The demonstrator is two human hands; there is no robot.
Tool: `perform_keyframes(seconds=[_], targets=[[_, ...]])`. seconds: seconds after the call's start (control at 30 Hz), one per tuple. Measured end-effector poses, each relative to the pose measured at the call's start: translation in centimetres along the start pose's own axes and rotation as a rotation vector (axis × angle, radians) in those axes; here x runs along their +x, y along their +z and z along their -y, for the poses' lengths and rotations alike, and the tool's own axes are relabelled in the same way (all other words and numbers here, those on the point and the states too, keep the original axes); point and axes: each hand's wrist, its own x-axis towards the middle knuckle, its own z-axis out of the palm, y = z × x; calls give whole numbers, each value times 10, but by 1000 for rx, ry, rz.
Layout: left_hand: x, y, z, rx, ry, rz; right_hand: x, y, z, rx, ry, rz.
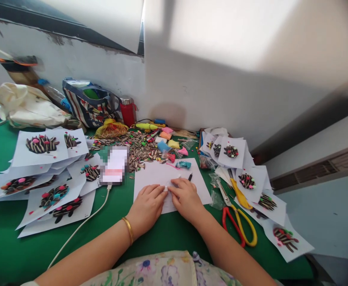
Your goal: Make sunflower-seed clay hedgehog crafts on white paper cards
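White paper sheet: plain, blank, lying flat on green table, centre-near, w/ far edge just beside the seed pile. Near part covered by both hands. Small white piece at the fingertips, on the sheet, too small to tell shape. Black pen tip pokes out just right, touching sheet.

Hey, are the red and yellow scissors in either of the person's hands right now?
No: the scissors lie on the green table to the right, while the left hand and right hand press on a white sheet.
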Motion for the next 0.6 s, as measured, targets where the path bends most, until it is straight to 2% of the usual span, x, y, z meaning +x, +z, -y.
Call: perform_keyframes(seconds=[0.47, 0.6], targets=[[0, -1, 0, -25, 3, -22, 2, 1, -3, 6, 38, -48], [1, -1, 0, -49, -8, -30, 2, 2, -2, 2, 15, -16]])
